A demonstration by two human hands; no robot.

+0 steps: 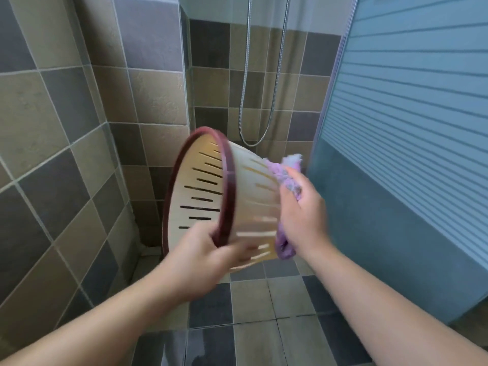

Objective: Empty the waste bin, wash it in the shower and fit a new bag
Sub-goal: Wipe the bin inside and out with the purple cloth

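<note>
Waste bin (pixel 211 196), centre frame: tipped sideways, empty. Left hand (pixel 200 257) fingers curled over its dark rim, steadying. Right hand (pixel 301 215) presses purple cloth (pixel 285 178) against the wall, likely wiping.

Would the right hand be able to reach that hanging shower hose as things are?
Probably not right away. The right hand is pressing a purple cloth against the waste bin, and the shower hose hangs behind the bin; nothing else blocks it.
</note>
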